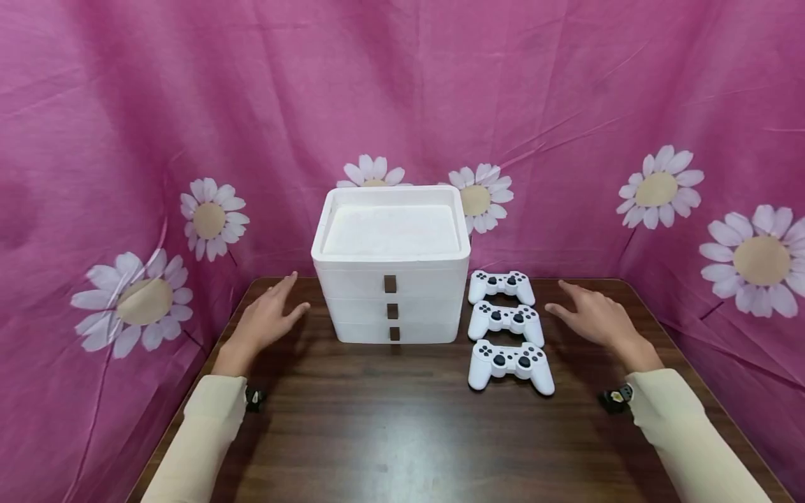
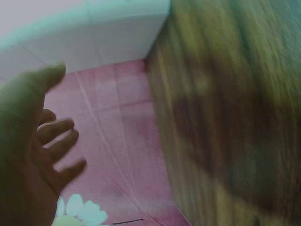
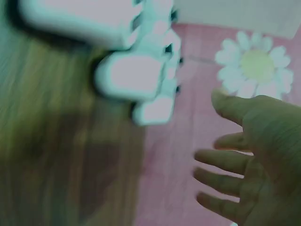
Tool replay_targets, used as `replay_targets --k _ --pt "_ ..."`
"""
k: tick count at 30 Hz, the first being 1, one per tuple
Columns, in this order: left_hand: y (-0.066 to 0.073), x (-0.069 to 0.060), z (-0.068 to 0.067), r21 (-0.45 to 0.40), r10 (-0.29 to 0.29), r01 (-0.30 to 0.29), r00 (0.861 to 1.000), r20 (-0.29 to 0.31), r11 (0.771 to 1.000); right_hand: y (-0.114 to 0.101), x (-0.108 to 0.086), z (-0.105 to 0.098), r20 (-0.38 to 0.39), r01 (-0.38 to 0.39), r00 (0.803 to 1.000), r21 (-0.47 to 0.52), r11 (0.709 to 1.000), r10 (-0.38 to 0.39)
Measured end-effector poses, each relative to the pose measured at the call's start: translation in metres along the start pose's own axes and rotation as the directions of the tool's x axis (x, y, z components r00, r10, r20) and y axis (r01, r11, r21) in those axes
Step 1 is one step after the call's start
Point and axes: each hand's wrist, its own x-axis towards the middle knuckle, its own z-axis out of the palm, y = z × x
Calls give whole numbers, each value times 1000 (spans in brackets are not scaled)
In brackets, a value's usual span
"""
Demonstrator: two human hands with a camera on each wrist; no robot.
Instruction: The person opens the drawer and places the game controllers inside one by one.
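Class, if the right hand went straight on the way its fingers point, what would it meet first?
Probably the pink flowered cloth: the right hand seems to aim just past the farthest controller, though depth is hard to judge.

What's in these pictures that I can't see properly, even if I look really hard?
- Insides of the drawers: in the head view, their closed fronts hide them.
- One flower: in the head view, the drawers hide its lower part.
- Sleeves: cut off by the head view's bottom edge.
- Game controllers: details blurred in the right wrist view.
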Motion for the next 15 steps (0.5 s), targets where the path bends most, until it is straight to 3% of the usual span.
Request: replay_targets --k 2,4,8,11,15 --pt "6 1 -5 -41 25 -30 994 -106 999 -14 1 -6 -73 32 997 15 999 -31" --pt "13 2 -9 -77 43 -62 973 -228 995 -32 2 -11 -142 76 988 47 996 -69" --pt "29 5 -19 -129 76 -147 895 -439 981 -71 4 -21 -230 162 964 107 981 -134" --pt "42 7 -27 -175 74 -193 848 -525 965 -99 6 -26 -245 217 954 159 963 -175" --pt "58 9 -38 -286 16 -213 825 -565 934 -133 8 -33 -228 275 948 238 932 -222"
